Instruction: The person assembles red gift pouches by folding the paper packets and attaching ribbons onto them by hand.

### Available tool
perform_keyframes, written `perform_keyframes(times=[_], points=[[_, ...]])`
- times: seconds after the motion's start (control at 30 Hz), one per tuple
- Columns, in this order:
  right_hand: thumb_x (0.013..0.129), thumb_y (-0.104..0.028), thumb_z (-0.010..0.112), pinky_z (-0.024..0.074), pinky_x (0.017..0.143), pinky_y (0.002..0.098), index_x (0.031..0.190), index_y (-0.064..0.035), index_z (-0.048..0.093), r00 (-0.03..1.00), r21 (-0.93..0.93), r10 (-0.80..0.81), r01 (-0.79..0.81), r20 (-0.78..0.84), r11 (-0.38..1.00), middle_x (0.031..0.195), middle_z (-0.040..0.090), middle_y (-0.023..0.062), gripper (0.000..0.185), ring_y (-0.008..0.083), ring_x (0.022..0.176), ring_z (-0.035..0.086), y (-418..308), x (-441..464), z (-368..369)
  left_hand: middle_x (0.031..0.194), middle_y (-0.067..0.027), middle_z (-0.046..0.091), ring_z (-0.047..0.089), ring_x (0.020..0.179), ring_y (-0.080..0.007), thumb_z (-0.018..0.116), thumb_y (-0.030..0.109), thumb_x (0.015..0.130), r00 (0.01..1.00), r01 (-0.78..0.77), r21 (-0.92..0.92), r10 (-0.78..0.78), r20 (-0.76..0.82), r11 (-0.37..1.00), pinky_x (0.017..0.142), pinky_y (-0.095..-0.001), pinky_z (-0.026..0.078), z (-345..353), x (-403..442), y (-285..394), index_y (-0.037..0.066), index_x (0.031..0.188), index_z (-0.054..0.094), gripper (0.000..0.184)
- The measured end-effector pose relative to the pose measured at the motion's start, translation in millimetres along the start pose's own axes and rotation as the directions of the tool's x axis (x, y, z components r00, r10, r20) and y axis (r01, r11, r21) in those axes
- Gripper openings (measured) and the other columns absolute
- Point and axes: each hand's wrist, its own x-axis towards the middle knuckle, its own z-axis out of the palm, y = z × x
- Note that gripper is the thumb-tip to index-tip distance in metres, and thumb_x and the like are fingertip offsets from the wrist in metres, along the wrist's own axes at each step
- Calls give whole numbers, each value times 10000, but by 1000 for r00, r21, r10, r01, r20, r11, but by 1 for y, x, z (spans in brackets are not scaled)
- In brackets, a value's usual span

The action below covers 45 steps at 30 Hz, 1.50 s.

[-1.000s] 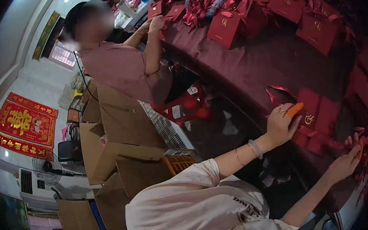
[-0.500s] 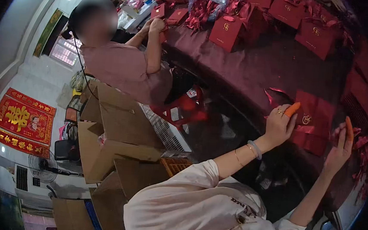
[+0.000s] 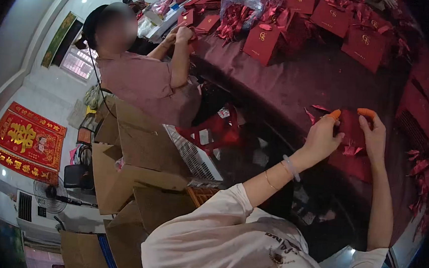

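A red paper gift bag lies at the near edge of the table, between my two hands. My left hand has its fingers curled at the bag's left side, with an orange cover on one fingertip. On the opposite side, my right hand bends its thumb and an orange-covered finger around the bag's upper right edge. A red ribbon crosses the lower part of the bag. Another loose red ribbon end sticks out just left of my left hand. The bag's gold print is not visible now.
Red bags with gold letters and ribbon bundles cover the far side of the dark red tablecloth. More ribbons lie at right. A co-worker handles red items at left. Open cardboard boxes and a red stool stand nearby.
My right hand has moved left and up from beside the bag to its upper right edge. My left hand has shifted slightly left. The bag's gold logo no longer shows.
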Motion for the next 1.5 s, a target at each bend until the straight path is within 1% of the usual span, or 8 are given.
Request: perform_keyframes(times=[0.13, 0.33, 0.37, 0.5, 0.93, 1.03, 1.23, 1.5], points=[[872, -155, 588, 436, 779, 259, 1033, -35, 615, 1000, 162, 5, -4, -2, 987, 946, 611, 32, 203, 115, 872, 557, 1, -1, -2, 912, -187, 594, 594, 784, -305, 706, 164, 746, 1000, -18, -24, 18, -13, 1000, 678, -365, 485, 2, 13, 7, -49, 1056, 544, 409], [871, -154, 594, 441, 758, 255, 997, -24, 613, 997, 135, -18, 8, 71, 991, 919, 621, 38, 182, 104, 844, 559, -11, -5, 1, 971, -108, 626, 603, 833, -198, 637, 205, 842, 991, 75, -389, -112, -75, 918, 712, -322, 489, 8, 16, -7, -31, 1144, 541, 395], [871, -154, 594, 441, 758, 255, 997, -24, 613, 997, 139, -7, -3, 75, 990, 919, 621, 38, 182, 104, 844, 559, -11, -5, 2, 963, -50, 606, 580, 840, -137, 625, 183, 856, 963, 269, -472, -245, 112, 840, 712, -290, 491, 2, 14, -6, -2, 1170, 531, 377], [869, -155, 595, 436, 760, 244, 998, -29, 614, 999, 65, -16, 14, 32, 998, 922, 618, 24, 181, 93, 849, 556, -6, -3, 0, 956, -40, 568, 554, 808, -84, 673, 132, 811, 883, 469, -742, -269, 384, 479, 681, -244, 482, -16, 19, -1, 3, 1124, 514, 374], [855, -169, 621, 430, 746, 233, 1015, -34, 618, 999, 141, 32, -29, -23, 990, 893, 600, -2, 209, 81, 802, 531, -10, -4, 0, 976, -75, 562, 571, 810, -119, 704, 90, 773, 841, 536, -721, -198, 504, 439, 692, -257, 513, -19, 23, -11, -38, 1145, 467, 459], [854, -179, 624, 432, 742, 233, 1014, -38, 622, 1000, 163, -24, 25, -6, 986, 900, 601, -4, 213, 77, 808, 531, 0, -1, 0, 1060, -89, 541, 560, 914, -148, 699, 114, 782, 917, 397, -764, -177, 358, 508, 776, -282, 491, -15, 17, -5, -16, 1204, 465, 500], [860, -165, 608, 444, 775, 253, 1007, -44, 628, 992, 124, -113, 118, -50, 985, 926, 625, 23, 191, 109, 852, 568, -14, -5, 0, 1026, -96, 556, 563, 884, -146, 695, 117, 785, 901, 427, -647, -232, 368, 631, 753, -273, 484, -21, 20, 3, -34, 1151, 489, 447], [838, -196, 619, 458, 712, 257, 973, -37, 641, 980, 33, -171, 175, -102, 984, 910, 649, 61, 210, 138, 786, 595, -18, -8, -8, 944, -59, 580, 578, 848, -125, 674, -26, 749, 903, 428, -750, -224, 365, 504, 764, -233, 483, -11, 18, -4, -35, 1115, 532, 392]])
